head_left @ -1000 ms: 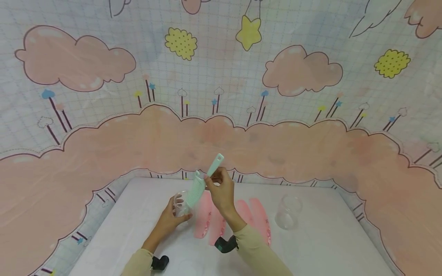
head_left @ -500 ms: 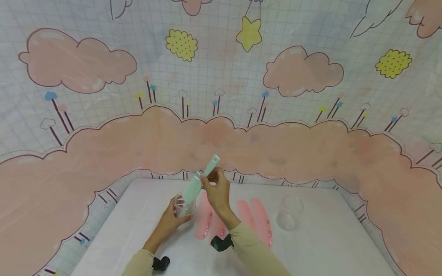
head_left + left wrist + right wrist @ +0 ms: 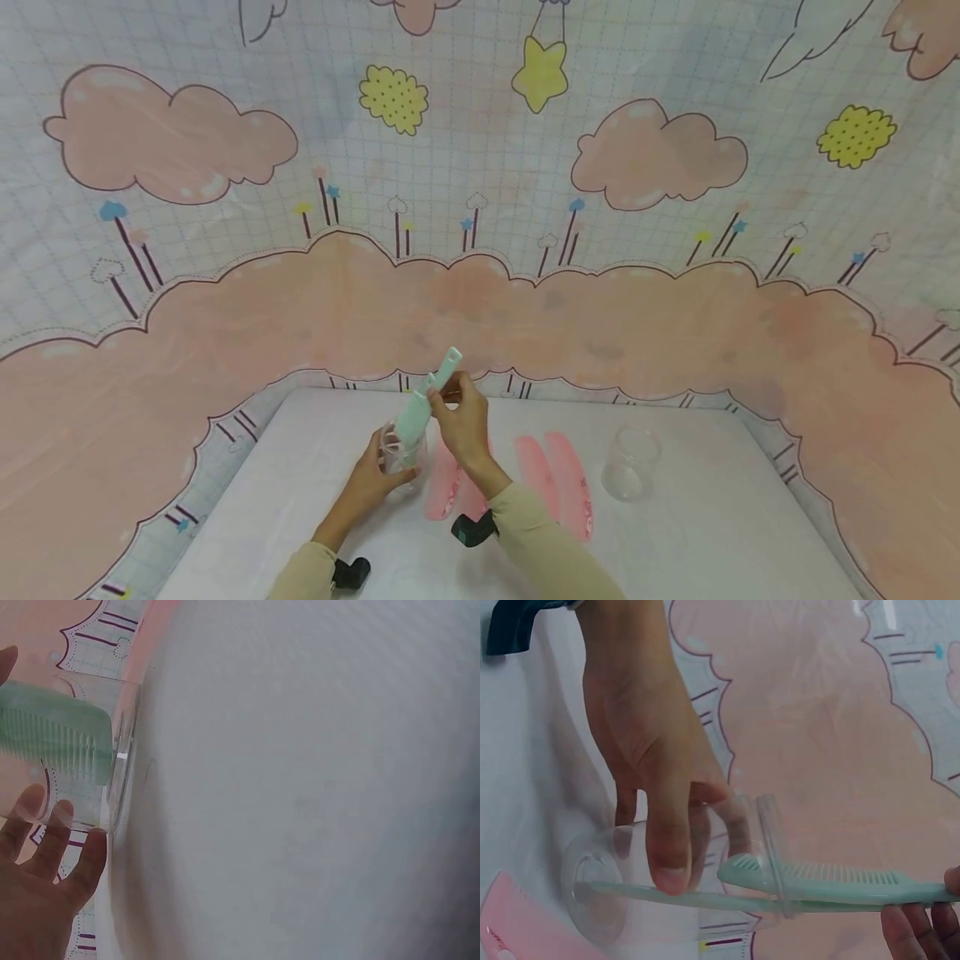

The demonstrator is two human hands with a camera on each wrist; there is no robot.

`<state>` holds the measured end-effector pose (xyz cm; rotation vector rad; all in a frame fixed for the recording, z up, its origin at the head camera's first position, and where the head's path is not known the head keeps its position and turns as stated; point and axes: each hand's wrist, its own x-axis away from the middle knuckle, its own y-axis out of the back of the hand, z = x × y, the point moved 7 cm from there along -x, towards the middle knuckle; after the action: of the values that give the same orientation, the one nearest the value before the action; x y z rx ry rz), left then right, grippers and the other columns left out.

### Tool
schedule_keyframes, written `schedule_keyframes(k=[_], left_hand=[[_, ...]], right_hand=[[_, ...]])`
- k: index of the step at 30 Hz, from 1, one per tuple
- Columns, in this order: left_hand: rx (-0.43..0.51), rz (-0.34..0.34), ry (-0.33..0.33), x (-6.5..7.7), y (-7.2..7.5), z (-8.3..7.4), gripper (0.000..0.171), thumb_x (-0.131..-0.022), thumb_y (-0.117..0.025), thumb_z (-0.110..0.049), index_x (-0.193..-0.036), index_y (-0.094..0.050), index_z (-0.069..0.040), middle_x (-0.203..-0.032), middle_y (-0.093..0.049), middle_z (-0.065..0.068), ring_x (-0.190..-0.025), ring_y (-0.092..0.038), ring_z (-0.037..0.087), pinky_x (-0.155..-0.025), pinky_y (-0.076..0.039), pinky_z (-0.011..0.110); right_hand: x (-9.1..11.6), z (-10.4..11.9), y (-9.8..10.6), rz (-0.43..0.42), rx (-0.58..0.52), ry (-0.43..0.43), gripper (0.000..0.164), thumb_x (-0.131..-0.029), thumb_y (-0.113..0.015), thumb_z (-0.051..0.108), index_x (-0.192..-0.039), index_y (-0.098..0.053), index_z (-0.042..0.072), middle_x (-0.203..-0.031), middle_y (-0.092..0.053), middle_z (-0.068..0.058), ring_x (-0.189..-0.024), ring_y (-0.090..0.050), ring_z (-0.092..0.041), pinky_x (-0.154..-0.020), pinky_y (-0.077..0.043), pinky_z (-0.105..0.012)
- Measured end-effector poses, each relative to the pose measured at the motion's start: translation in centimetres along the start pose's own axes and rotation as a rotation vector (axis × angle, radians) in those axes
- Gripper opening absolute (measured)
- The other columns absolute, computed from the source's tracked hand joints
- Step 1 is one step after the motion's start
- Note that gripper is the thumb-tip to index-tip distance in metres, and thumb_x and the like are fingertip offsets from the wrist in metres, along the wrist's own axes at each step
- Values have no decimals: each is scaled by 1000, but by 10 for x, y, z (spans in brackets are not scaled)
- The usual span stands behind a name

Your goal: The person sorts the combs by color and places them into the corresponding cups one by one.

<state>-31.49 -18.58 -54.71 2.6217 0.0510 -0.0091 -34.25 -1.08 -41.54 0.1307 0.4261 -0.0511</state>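
My left hand [image 3: 363,487] grips a clear plastic cup [image 3: 649,922], which is tilted above the white table. Inside it, a mint-green comb [image 3: 705,901] reaches the bottom, seen edge-on in the right wrist view. My right hand [image 3: 467,429] pinches a second mint-green comb [image 3: 832,889] near its handle, and that comb's toothed end is inside the cup's mouth. In the left wrist view, a green comb's toothed end [image 3: 75,739] shows through the cup wall near its base, with the left hand's fingers [image 3: 86,870] spread against the wall.
Several pink curved flat pieces [image 3: 568,479] with patterned edges lie on the white table [image 3: 690,517], partly under the right forearm. Another clear container [image 3: 630,467] stands at the right. A cloud-printed backdrop [image 3: 480,308] rises behind the table.
My right hand has moved left and slightly down, sliding its comb deeper into the cup. The left hand and the cup stay nearly in place.
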Motion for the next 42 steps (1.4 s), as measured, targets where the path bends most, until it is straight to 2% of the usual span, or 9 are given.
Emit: schedule_keyframes(k=[8, 18, 31, 42], left_hand=[[28, 2, 2, 0, 0, 1, 96, -79, -81, -35, -152, -22, -15, -151, -40, 20, -134, -44, 48, -107, -38, 63], [35, -4, -25, -1, -1, 2, 96, -78, -82, -35, -151, -23, -14, -146, -45, 19, -132, -46, 46, -107, -38, 63], [36, -17, -50, -1, 0, 1, 92, -77, -83, -33, -148, -27, -15, -143, -49, 18, -129, -49, 44, -108, -38, 61], [44, -11, -46, -1, -1, 2, 94, -79, -81, -36, -150, -24, -14, -145, -46, 18, -132, -46, 45, -108, -37, 63]], right_hand=[[3, -8, -8, 11, 67, 11, 12, -88, -69, 10, -98, -63, 7, -87, -68, -9, -78, -67, -13, -61, -56, -17], [10, -16, -15, 30, 177, -12, 13, -87, -72, 16, -97, -65, 10, -88, -70, -3, -78, -68, -11, -70, -54, -21], [17, -33, -20, 61, 225, -26, 14, -86, -73, 20, -93, -66, 10, -81, -68, -1, -72, -59, -4, -66, -49, -18], [21, -40, -21, 85, 234, -50, 17, -85, -75, 21, -94, -65, 10, -80, -67, 0, -72, -56, -3, -65, -47, -18]])
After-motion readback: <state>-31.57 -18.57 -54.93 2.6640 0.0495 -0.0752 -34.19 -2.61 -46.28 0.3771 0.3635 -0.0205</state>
